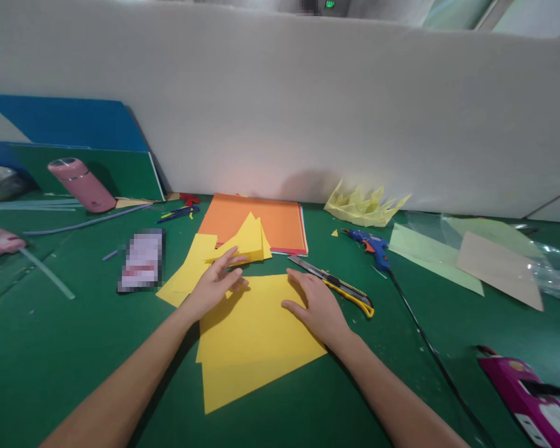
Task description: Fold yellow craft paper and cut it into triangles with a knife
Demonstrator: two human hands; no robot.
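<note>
Two overlapping sheets of yellow paper [256, 336] lie on the green table in front of me. My right hand [315, 305] rests on their right side, fingers apart, holding nothing. Over the upper left corner of the sheets is my left hand [219, 283], its fingers spread; whether it touches the paper I cannot tell. Just beyond its fingertips are folded, pointed yellow paper pieces [249, 239], partly over a stack of orange paper [261, 211]. Another yellow piece [189, 270] lies to the left. Close to my right hand is a yellow-handled utility knife [336, 283].
A blue glue gun [376, 246] with a trailing cord lies right of the knife. Behind it stands a spiky pale-yellow paper shape [366, 205]. A phone [142, 260] and a pink bottle [81, 183] are at left, a magenta power strip [527, 398] at lower right.
</note>
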